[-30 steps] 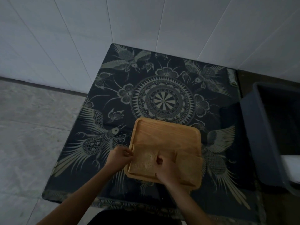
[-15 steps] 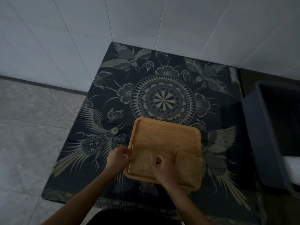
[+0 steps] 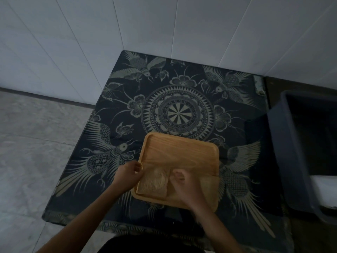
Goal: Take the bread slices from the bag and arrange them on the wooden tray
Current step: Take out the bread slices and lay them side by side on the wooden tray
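A square wooden tray (image 3: 179, 152) lies on the patterned cloth, near the table's front edge. One pale bread slice (image 3: 154, 182) rests in the tray's near-left corner. My left hand (image 3: 127, 175) pinches the slice's far-left corner at the tray's left rim. Curled over the slice's right edge are the fingers of my right hand (image 3: 186, 187). A second pale slice (image 3: 210, 185) lies in the near-right corner, partly hidden by my right hand. A faint clear film seems to lie over the slices; I cannot tell if it is the bag.
A dark cloth (image 3: 178, 110) with bird and mandala patterns covers the small table, which stands against a white tiled wall. A dark plastic bin (image 3: 284, 157) stands at the right, close to the table. Grey floor tiles lie to the left.
Both hands have stayed on the near-left slice. The slice and hands have shifted only slightly on the tray.
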The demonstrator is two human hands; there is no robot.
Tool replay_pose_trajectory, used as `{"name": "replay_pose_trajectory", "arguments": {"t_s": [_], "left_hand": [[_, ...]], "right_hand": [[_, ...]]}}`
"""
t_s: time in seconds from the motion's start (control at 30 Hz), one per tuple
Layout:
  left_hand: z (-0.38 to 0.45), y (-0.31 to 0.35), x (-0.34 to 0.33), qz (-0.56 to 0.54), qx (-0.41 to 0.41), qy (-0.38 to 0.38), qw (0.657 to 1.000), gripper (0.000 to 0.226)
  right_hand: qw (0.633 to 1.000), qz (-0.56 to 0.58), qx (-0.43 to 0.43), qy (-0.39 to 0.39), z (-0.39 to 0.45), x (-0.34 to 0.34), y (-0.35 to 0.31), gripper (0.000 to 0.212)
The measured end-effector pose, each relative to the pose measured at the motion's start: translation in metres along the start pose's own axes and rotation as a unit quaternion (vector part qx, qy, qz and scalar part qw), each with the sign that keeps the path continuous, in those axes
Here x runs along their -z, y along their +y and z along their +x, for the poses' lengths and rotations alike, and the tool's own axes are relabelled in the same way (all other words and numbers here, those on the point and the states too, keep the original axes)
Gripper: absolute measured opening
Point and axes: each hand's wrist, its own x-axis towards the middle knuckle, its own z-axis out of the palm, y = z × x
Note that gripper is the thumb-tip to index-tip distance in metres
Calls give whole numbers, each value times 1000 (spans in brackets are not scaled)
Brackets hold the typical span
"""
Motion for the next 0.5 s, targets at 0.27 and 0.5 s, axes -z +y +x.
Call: {"name": "replay_pose_trajectory", "arguments": {"t_s": [0.27,0.5], "left_hand": [[-15,81,-39,-57,-119,-65,989,15],[-25,104,-84,-73,-81,-117,987,18]], "right_hand": [[989,23,1,147,-3,92,37,5],[984,39,-65,159,-8,115,86,18]]}}
